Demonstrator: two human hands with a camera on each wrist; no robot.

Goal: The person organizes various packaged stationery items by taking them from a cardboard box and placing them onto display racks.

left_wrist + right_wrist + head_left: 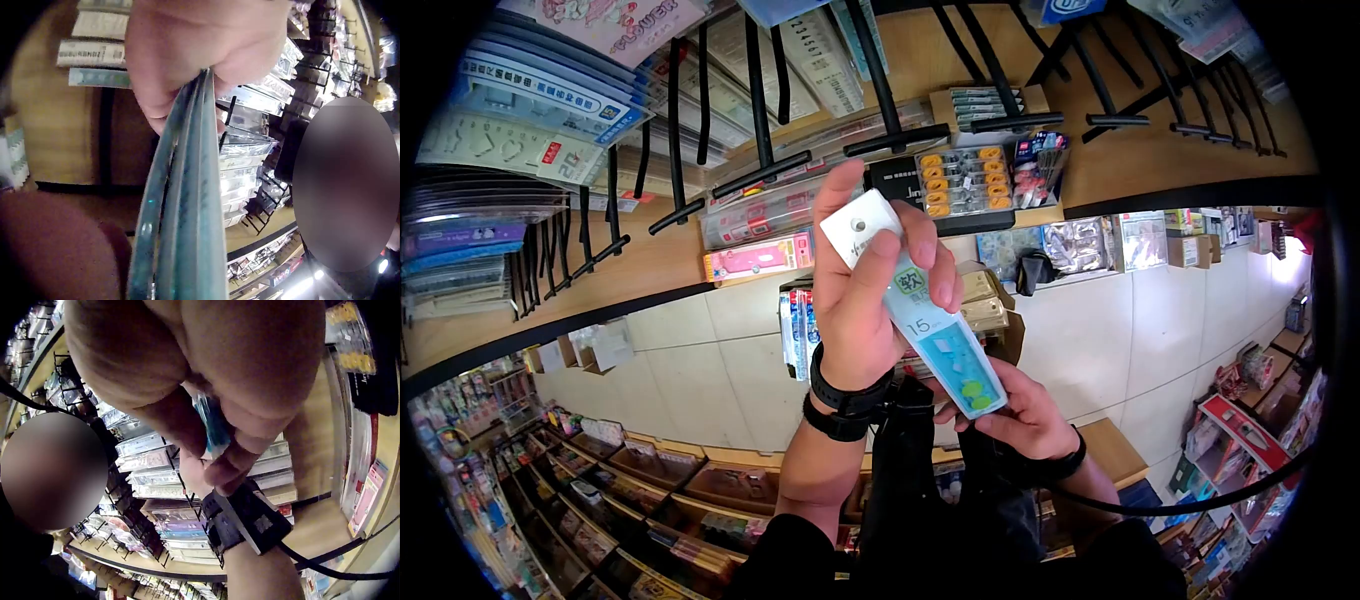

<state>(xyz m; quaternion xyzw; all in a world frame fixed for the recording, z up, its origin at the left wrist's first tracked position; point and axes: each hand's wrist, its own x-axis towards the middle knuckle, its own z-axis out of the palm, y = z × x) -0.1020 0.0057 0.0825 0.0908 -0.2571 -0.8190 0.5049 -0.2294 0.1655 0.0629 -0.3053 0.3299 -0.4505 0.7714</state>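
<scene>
A stack of slim packaged 15 cm rulers [945,345], pale at the top and blue below with green shapes, slants across the middle of the head view. My left hand [860,290] grips its upper end, thumb across the front just below the white hang-hole tab. At the lower end my right hand [1035,415] pinches the pack's edge between thumb and fingers. Edge-on in the left wrist view, several thin packs [187,206] lie face to face. The right wrist view shows only a blue bit of the packs [212,422] between the right hand's fingers [250,437].
Black display hooks [760,110] project from the wooden shelf above the hands, some hung with packaged goods. A box of orange-and-clear items [965,182] sits on the shelf beyond. Pale floor tiles [675,350] lie below, with wooden bins of goods [640,470] at lower left.
</scene>
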